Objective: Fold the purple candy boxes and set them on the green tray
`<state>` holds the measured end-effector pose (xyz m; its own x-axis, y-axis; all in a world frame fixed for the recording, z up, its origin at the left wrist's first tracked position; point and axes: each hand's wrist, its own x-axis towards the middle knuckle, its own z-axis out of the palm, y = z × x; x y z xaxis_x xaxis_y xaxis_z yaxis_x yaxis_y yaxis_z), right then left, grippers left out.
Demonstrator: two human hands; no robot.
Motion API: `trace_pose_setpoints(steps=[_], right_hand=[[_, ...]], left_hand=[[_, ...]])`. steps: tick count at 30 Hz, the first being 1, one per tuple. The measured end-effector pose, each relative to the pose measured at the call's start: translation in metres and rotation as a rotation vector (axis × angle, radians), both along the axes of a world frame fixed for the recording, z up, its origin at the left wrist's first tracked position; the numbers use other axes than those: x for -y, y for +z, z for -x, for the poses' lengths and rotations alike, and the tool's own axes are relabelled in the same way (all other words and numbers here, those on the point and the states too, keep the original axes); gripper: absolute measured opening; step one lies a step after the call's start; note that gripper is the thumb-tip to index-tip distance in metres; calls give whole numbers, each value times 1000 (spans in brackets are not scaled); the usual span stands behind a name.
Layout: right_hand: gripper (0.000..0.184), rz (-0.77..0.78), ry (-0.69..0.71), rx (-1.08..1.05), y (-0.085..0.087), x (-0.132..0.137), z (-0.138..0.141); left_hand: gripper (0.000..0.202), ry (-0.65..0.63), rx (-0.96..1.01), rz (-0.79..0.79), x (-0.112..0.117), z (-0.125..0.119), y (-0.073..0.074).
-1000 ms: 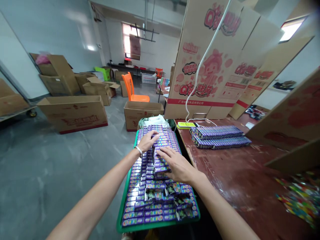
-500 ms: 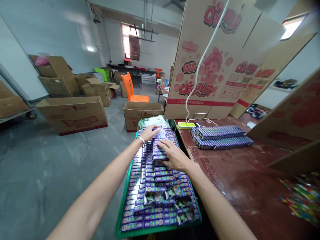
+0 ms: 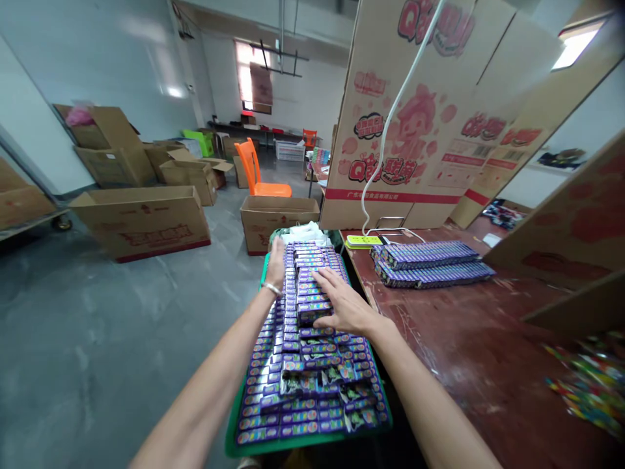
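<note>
Rows of small purple candy boxes (image 3: 293, 413) fill a green tray (image 3: 234, 430) in front of me. A raised row of the same boxes (image 3: 312, 298) runs down the middle. On that row's right side lies my right hand (image 3: 344, 306), open, its fingers stretched over the box tops and its thumb near the row's closest end. My left hand (image 3: 276, 264) is held edge-on at the left side of the tray, fingers straight and slightly blurred, with nothing visible in it. At the tray's far end is a pale plastic bag (image 3: 305, 232).
To the right is a reddish-brown table (image 3: 469, 326) with stacked strips of purple boxes (image 3: 432, 260), a yellow-green power strip (image 3: 364, 241) and a pile of colourful wrappers (image 3: 590, 384). A tall printed cardboard sheet (image 3: 390, 150) stands behind. Open cartons (image 3: 146, 225) and an orange chair (image 3: 258, 179) are on the floor.
My left hand has moved left off the raised row and turned edge-on. The right hand stays on the row, shifted slightly, with its thumb now more visible at the near end.
</note>
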<state>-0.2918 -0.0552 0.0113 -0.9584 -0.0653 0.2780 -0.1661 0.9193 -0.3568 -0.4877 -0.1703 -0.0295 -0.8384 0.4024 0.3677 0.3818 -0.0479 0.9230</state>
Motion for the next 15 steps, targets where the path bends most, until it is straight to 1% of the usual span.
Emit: trace_pose_setpoints(steps=[1,2,3,4,5,6,7,8,10,12,13,14,15], right_hand=[[102,43,-26,-48,1,-1,-8],[95,106,-83,-114,1,-1,-18],[84,185,-171,-189,0,-1,-30],[69,274,-284,-259,-2,1,-43],[52,362,-404,-311,-6,4,-56],[39,433,-505,-333,-10,9,-68],[31,477,-565,-328,-14,16,-78],[27,487,-581,-306,-19,23,-87],[22,417,-527,-246,-26,39,-102],[19,294,-483,-214,-33,49,-120],[20,240,-499,-211,-37,51,-133],[21,203,-545,-221,-42,50,-150],[22,178,-610,-231,-49,48,-169]], left_hand=[[51,98,47,-22,18,-19,-5],[48,180,91,-37,38,-42,-11],[44,238,125,-41,60,-69,-18],[38,270,152,-38,82,-97,-26],[29,259,175,-18,101,-124,-34],[21,179,170,70,118,-148,-41],[17,156,129,137,130,-167,-47],[15,125,78,179,138,-182,-50],[12,112,10,223,147,-196,-53],[10,88,-4,254,154,-202,-50],[11,7,-2,309,159,-205,-49],[14,-127,-3,396,166,-211,-47],[16,-329,-12,522,174,-219,-46]])
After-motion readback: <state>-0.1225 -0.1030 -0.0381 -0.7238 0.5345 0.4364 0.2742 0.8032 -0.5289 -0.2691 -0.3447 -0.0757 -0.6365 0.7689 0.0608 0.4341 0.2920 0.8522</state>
